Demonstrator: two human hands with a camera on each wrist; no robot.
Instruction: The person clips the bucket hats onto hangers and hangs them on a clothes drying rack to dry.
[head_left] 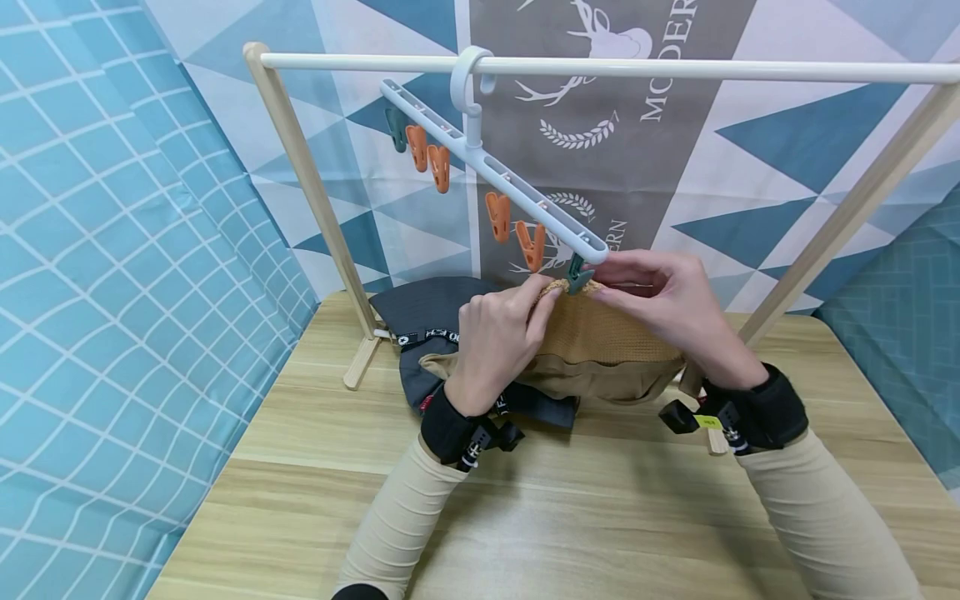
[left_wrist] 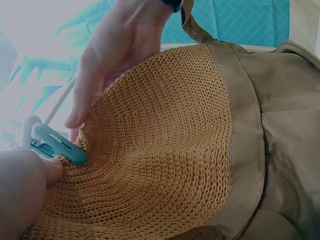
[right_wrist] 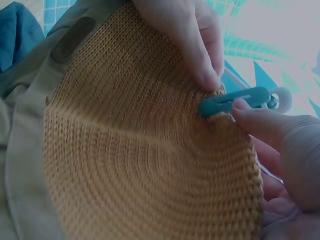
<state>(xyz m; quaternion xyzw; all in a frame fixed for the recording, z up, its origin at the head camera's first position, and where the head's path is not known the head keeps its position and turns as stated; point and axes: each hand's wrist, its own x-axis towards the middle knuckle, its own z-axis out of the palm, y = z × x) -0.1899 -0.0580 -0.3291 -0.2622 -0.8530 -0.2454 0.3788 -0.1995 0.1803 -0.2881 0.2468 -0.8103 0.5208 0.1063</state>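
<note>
While the pale wood-grained table [head_left: 600, 508] is filling much of the lower part of the head view, a drying rack [head_left: 675, 71] with a white rail and wooden legs is standing on it, spanning the frame from upper left to right. Just right of centre, a tan hat [head_left: 592, 329] with a knitted crown and a smooth cloth band is partly covering a dark grey cloth item [head_left: 435, 300] with white-lettered black bands, which is lying left of centre. Slanting from the upper middle towards the centre, a light-blue plastic clip hanger [head_left: 517, 185] is hanging by its hook from the rail. Right of centre, the right hand [head_left: 663, 296] is pinching the knitted edge, its thumb lying against the nearby clip. At the centre, the left hand [head_left: 498, 337] is pinching the same edge between thumb and fingers. Four orange plastic clips [head_left: 492, 218] are dangling along the hanger, and one dark green plastic clip [head_left: 396, 130] is hanging at its upper-left end. At the lower-right end, a second green clip [head_left: 577, 277] is biting the knitted edge between both hands.
</note>
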